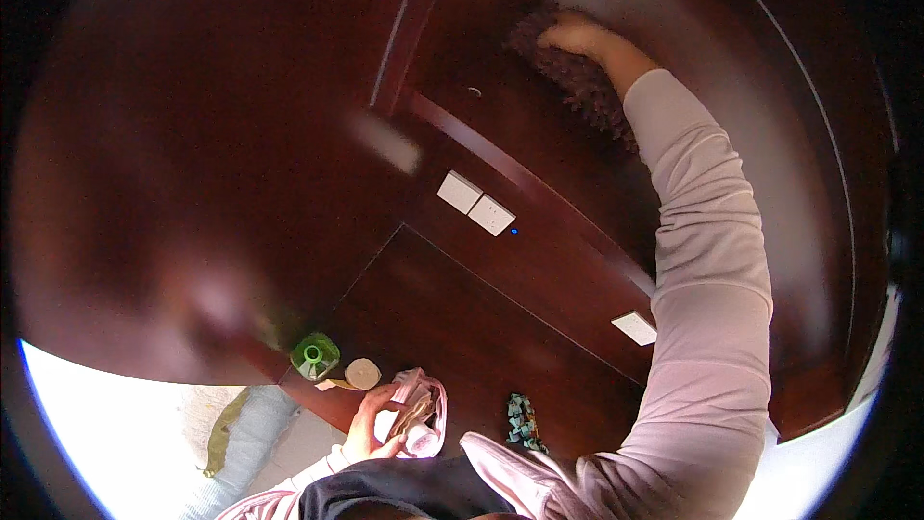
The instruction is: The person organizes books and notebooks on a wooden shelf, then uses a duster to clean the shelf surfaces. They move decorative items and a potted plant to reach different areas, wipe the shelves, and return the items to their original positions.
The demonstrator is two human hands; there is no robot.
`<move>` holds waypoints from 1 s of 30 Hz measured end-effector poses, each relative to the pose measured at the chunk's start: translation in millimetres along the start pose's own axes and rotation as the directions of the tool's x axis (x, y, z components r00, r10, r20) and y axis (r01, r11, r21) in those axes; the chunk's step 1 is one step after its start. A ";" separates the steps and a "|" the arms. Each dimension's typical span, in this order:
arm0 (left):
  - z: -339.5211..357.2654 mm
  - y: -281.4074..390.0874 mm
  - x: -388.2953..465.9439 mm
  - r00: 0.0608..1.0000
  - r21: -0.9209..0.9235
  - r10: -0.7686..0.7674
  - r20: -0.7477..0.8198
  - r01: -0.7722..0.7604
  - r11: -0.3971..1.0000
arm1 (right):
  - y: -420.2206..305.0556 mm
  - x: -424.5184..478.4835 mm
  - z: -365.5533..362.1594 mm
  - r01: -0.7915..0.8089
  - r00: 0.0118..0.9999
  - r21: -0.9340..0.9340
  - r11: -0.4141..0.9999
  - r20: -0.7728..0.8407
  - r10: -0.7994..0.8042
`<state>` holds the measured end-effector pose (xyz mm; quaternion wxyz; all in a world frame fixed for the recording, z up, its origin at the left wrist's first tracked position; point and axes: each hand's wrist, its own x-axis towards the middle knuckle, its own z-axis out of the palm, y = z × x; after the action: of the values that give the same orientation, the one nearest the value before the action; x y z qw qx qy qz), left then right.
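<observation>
My right hand [577,36] is stretched far out over a dark reddish-brown wooden shelf [520,76]. It grips a purplish-brown chenille cloth [577,83], which touches the panel and partly blends with it. Low in the view, my left hand [374,425] holds the side of a small pink container [442,404]. Inside the container are a white and pink cylindrical item [421,440] and some brownish packets [417,410]. Some of its contents are covered by my fingers.
A green bottle [313,356] and a pale round roll [362,374] stand left of the container. To its right lies a patterned bundle [522,419]. White wall sockets [492,214] are set in the wooden panel. A raised wooden ledge [505,159] crosses the middle.
</observation>
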<state>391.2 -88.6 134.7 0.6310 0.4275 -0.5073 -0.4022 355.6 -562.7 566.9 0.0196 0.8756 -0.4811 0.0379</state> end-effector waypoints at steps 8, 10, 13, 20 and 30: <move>6.9 17.0 -5.8 0.997 0.038 0.041 0.072 -0.044 0.998 | -40.5 -72.7 -13.5 0.237 0.970 0.081 0.968 0.037 -0.241; 20.1 22.8 -8.8 0.989 0.000 -0.011 0.147 0.011 1.000 | -80.5 -116.6 -19.6 0.467 0.874 0.131 0.874 0.082 -0.479; 38.4 33.8 -6.6 0.943 0.131 0.031 0.332 -0.079 0.988 | -162.3 -222.7 -15.1 0.434 0.808 0.302 0.848 0.285 -0.515; 101.1 42.2 -9.0 0.695 0.063 -0.090 0.714 0.064 0.996 | -160.4 -353.4 100.7 0.579 0.783 0.352 0.735 0.010 -0.622; 84.7 65.2 -14.2 0.754 0.168 -0.208 0.623 0.130 0.977 | 151.4 -330.5 -88.5 -0.227 0.896 0.636 0.737 -0.161 0.415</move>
<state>310.3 -66.0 202.4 0.3571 0.3451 -0.6725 -0.5487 47.0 -359.7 626.5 -0.1957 0.7225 -0.5806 0.3203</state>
